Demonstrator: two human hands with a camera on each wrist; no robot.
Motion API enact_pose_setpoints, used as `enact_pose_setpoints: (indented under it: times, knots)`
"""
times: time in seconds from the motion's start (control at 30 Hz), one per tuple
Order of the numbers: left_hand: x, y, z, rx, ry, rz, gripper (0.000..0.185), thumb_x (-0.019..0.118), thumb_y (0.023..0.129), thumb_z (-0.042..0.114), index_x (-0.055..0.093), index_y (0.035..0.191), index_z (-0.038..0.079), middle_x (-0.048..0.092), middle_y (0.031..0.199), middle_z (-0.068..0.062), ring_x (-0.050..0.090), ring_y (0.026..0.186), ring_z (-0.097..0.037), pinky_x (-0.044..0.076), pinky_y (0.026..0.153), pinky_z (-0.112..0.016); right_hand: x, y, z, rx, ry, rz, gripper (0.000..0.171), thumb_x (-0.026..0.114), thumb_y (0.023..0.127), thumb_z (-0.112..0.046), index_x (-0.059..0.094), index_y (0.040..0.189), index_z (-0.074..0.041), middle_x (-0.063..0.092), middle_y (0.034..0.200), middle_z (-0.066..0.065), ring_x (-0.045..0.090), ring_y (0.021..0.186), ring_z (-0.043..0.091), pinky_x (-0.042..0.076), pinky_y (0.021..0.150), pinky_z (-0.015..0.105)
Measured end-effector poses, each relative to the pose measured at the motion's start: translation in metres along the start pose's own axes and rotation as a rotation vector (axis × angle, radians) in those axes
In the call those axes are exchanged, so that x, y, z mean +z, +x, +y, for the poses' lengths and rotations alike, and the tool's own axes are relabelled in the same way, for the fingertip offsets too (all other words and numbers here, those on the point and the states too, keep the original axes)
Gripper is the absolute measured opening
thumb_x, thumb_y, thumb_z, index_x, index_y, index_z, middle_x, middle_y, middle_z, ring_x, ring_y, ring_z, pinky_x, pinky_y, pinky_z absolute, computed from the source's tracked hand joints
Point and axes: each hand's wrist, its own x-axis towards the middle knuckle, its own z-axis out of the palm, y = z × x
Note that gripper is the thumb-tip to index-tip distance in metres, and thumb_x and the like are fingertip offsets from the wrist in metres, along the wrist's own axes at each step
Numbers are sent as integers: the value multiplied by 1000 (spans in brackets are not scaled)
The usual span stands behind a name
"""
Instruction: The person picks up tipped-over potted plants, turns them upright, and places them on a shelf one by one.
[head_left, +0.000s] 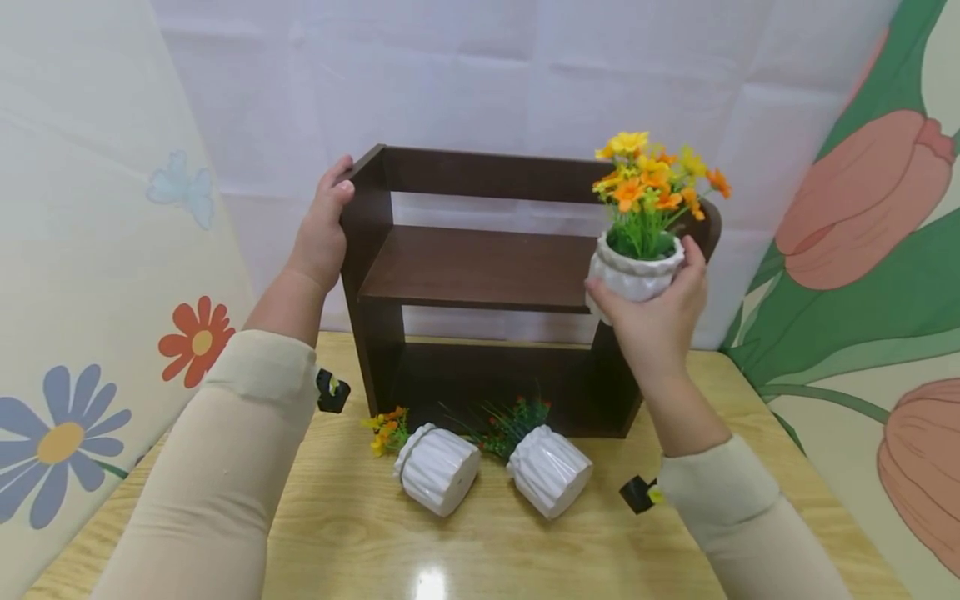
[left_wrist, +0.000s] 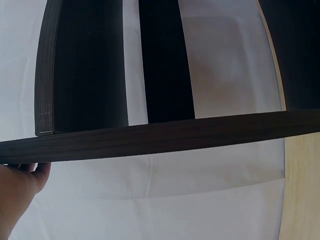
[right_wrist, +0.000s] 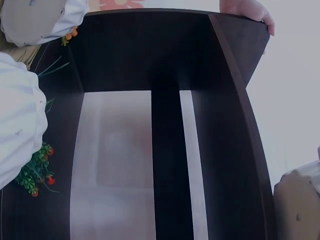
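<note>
Head view: left hand grips the shelf at its left upright; right hand, fingers curled round the flower pot, holds it by the middle board's right end — placing is underway, I judge. Left wrist: only the palm edge shows. Right wrist: 2 pots lie tipped on the surface — next needs a level set-down.

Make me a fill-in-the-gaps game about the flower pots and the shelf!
1. The right hand holds a white pot of ____ and yellow flowers.
2. The left hand grips the dark brown ____.
3. ____ pots lie tipped over on the table.

Missing words: orange; shelf; two
</note>
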Motion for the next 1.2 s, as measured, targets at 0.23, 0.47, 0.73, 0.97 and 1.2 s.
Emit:
enact_pose_setpoints:
  times: [0.23,0.47,0.73,0.97,1.2]
  knots:
    - [-1,0,0,9,-10,-2,57,24,100,34,17,157,26,29,146,-4,46,102,-10,34,91,-23,6,10,1,10,-19,-2,111,88,66,-43,19,151,-24,28,154,4,30,139,21,30,114,43]
    - [-1,-1,0,3,-8,3,57,25,100,34,18,156,27,30,147,-4,46,104,-11,36,90,-21,12,17,4,24,-52,24,110,88,65,-42,22,151,-21,31,152,6,31,138,23,29,114,43]
    - [-1,-1,1,10,-22,-6,57,25,100,34,17,156,25,32,144,-4,46,104,-11,35,91,-22,18,23,8,63,-73,36,109,88,65,-43,24,150,-20,33,152,7,33,138,22,29,115,41]
    - [-2,-1,3,3,-11,7,57,25,100,34,18,156,25,33,143,-3,46,105,-11,34,92,-22,22,29,9,95,-87,23,111,87,64,-48,23,151,-22,32,154,5,32,140,21,29,116,40]
    - [-4,0,4,-1,6,11,57,24,100,34,18,156,26,35,140,-4,46,104,-13,34,94,-26,29,35,7,117,-75,12,111,86,65,-49,21,151,-24,29,155,5,29,142,20,28,117,40]
